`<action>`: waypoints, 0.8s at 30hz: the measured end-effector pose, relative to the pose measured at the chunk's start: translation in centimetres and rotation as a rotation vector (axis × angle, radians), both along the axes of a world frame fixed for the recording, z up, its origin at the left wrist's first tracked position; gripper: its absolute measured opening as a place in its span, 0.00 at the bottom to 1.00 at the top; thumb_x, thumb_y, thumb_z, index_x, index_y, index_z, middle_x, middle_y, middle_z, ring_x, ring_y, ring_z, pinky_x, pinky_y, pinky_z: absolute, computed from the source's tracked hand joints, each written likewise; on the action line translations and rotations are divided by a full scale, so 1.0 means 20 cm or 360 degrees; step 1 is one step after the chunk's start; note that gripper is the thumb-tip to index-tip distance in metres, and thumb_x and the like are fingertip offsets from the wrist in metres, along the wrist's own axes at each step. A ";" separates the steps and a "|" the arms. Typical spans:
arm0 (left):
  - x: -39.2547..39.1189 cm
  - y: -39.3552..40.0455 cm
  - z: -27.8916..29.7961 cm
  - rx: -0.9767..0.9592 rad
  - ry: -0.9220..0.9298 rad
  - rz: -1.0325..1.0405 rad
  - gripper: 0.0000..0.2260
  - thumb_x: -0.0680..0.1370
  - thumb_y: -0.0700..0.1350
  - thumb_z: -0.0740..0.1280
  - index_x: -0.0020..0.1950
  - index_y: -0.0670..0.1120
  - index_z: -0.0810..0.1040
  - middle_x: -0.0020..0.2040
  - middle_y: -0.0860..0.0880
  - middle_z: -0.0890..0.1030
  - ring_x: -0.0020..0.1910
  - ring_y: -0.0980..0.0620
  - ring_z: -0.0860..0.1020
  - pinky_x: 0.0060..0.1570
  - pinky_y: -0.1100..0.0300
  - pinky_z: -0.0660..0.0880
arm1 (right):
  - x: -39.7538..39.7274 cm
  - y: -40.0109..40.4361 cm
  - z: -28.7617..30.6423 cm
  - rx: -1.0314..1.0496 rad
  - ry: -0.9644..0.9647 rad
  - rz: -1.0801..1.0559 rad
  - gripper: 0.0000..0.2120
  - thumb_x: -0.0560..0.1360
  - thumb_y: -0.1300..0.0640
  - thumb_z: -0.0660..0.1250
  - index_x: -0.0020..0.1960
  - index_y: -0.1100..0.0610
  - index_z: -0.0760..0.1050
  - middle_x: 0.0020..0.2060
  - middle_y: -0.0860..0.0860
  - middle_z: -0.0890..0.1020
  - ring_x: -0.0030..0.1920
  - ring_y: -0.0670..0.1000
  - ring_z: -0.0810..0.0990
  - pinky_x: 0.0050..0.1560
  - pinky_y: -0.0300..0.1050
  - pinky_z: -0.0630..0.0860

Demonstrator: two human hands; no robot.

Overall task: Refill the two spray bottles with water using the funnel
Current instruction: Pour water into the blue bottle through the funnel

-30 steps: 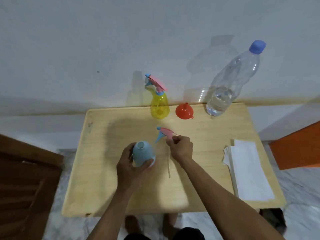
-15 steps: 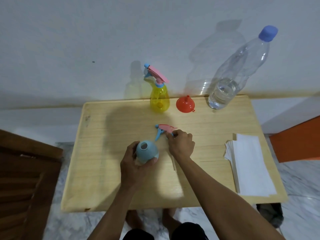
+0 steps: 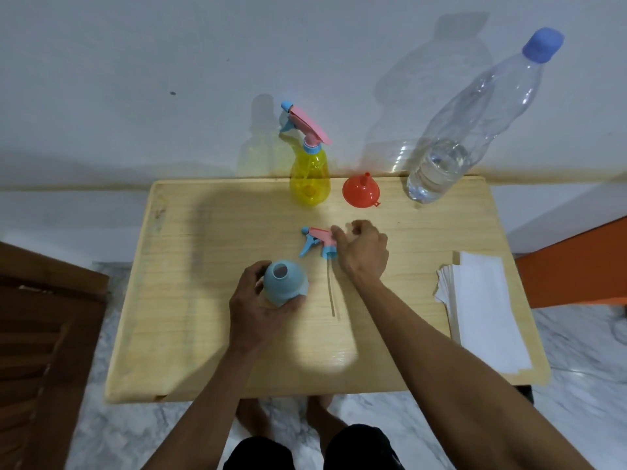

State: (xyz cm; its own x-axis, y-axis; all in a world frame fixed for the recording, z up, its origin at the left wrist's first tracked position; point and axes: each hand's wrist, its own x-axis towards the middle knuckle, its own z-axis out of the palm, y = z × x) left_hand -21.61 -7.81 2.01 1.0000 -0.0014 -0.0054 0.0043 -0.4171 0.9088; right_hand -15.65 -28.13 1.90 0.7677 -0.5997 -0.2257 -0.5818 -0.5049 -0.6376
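Left hand (image 3: 252,308) wraps blue spray bottle (image 3: 285,287), cap off, mouth open, standing on table (image 3: 203,334). Right hand (image 3: 363,252) just beside it, fingers loosely curled over unscrewed trigger head (image 3: 317,241) lying flat on table; grip looks relaxed, fingertips touching head's rear, can't tell if actually pinching. Dip tube (image 3: 330,295) trails toward table's near edge. Yellow spray bottle (image 3: 310,179), orange funnel (image 3: 360,191) spout-up, water bottle (image 3: 468,130) lined up along far edge. Paper towels (image 3: 485,307) at right.
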 end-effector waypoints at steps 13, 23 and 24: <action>0.03 0.02 -0.06 0.0103 0.0007 0.0004 0.34 0.60 0.47 0.85 0.62 0.47 0.75 0.58 0.56 0.79 0.58 0.60 0.77 0.56 0.50 0.79 | 0.54 -0.33 0.01 -0.0138 0.0288 0.0183 0.43 0.60 0.41 0.83 0.68 0.54 0.71 0.64 0.54 0.78 0.68 0.60 0.73 0.64 0.58 0.74; 0.02 0.01 -0.05 0.0129 0.0023 -0.0020 0.34 0.60 0.48 0.85 0.62 0.48 0.75 0.58 0.57 0.79 0.57 0.58 0.78 0.54 0.50 0.79 | 0.47 -0.33 0.06 0.0197 -0.0095 0.0082 0.41 0.63 0.48 0.83 0.70 0.57 0.71 0.63 0.54 0.79 0.63 0.56 0.78 0.63 0.49 0.76; 0.02 0.01 -0.04 0.0136 0.0032 -0.0021 0.34 0.60 0.47 0.85 0.62 0.49 0.74 0.57 0.57 0.79 0.56 0.58 0.78 0.54 0.50 0.79 | 0.44 -0.33 0.09 0.0322 -0.0188 0.0036 0.43 0.62 0.48 0.84 0.71 0.56 0.70 0.62 0.53 0.78 0.62 0.55 0.78 0.63 0.51 0.77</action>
